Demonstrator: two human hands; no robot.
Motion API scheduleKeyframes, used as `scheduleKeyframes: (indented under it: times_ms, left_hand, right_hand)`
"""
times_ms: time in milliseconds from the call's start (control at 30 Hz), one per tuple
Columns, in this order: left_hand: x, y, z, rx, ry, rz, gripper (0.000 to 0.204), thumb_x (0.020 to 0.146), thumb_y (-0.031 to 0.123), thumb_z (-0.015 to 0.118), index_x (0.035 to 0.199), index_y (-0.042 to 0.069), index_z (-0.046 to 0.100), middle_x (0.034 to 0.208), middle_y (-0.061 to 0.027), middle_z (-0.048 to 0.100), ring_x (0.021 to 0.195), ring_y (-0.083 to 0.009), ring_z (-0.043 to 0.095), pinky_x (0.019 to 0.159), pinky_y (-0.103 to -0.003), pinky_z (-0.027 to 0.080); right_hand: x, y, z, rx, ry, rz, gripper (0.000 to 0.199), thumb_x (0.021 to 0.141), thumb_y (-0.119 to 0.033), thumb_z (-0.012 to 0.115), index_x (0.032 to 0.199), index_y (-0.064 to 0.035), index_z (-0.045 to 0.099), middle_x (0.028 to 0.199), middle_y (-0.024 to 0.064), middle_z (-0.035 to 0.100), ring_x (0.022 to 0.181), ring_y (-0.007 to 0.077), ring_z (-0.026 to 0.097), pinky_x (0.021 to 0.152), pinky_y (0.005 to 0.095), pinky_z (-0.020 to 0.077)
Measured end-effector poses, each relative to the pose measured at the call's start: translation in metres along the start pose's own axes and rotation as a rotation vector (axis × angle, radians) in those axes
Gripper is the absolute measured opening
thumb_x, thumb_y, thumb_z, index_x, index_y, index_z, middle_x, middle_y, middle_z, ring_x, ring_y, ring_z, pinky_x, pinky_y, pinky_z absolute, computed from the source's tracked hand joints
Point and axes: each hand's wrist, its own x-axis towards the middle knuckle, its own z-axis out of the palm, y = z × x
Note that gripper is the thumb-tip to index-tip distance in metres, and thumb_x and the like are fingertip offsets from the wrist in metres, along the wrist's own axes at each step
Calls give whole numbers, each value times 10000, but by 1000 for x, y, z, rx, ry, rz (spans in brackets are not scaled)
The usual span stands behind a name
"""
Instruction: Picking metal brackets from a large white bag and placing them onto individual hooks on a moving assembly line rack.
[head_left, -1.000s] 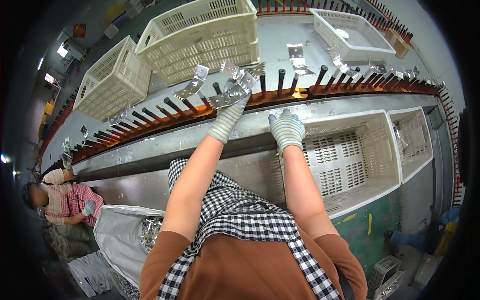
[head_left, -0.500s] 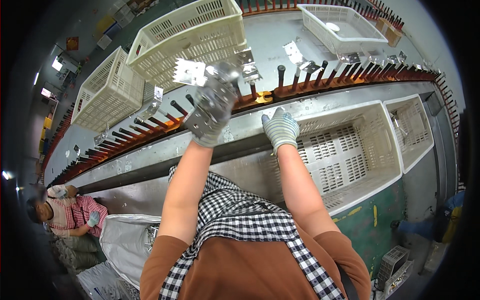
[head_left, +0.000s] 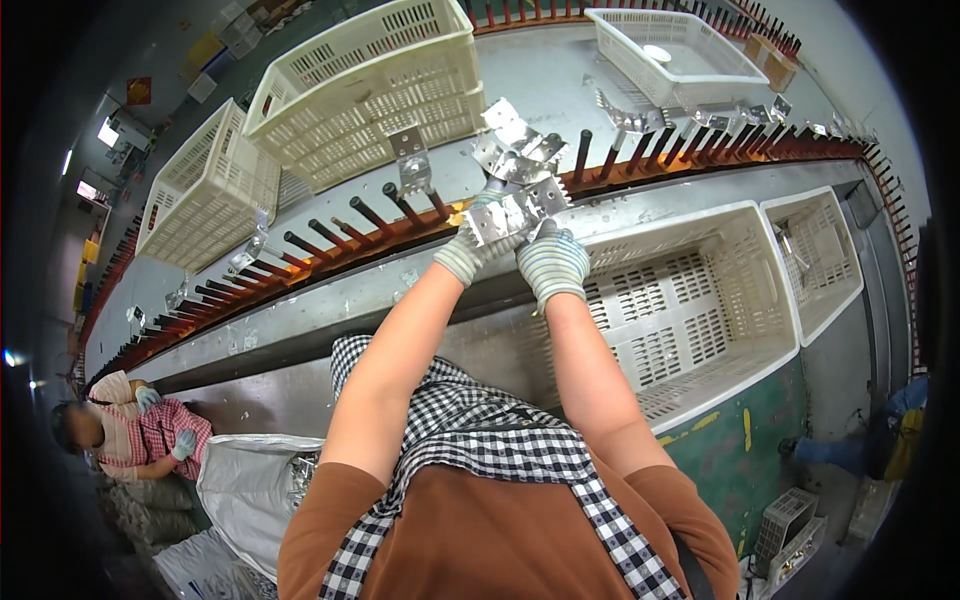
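My left hand [head_left: 472, 254], in a striped knit glove, grips several shiny bent metal brackets [head_left: 515, 213] with toothed edges and small holes. They fan out beyond its fingers over the row of dark-tipped pegs. Close beside it is my right hand [head_left: 553, 262], gloved the same way, its fingers closed at the lower right edge of the brackets. The brackets partly hide the fingertips of both hands. Left of them, a single metal bracket [head_left: 409, 160] hangs on the pegs [head_left: 366, 212].
Pale plastic crates [head_left: 370, 110] stand beyond the pegs at left, with a shallow white basket [head_left: 680, 60] at far right. An open white crate [head_left: 690, 400] sits right of my forearms. A white sack [head_left: 240, 490] lies lower left, near a person in a checked apron [head_left: 165, 435].
My left hand has swung right with the brackets, which now meet my right hand. The right hand has shifted slightly and closed at their edge. A bracket now hangs on the pegs at left.
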Motion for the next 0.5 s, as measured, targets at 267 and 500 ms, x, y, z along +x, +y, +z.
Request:
scheduleKeyframes:
  times_ms: [267, 500]
  left_hand:
    - [8, -46, -30, 1098, 1, 355, 292, 863, 305, 492, 1026, 87, 597, 992, -122, 635, 913, -258, 595, 827, -368, 478]
    - [-19, -48, -51, 1072, 248, 308, 238, 849, 212, 532, 1042, 81, 582, 910, -102, 639, 851, -264, 621, 764, -375, 499]
  right_hand:
    - [-4, -1, -1, -10, 16, 6, 591, 825, -476, 524, 1202, -22, 500, 1122, 242, 580, 1001, 373, 599, 865, 454, 470]
    - [-4, -2, -1, -5, 18, 8, 596, 828, -461, 516, 1231, -23, 488, 1141, 243, 568, 1001, 359, 604, 853, 456, 477]
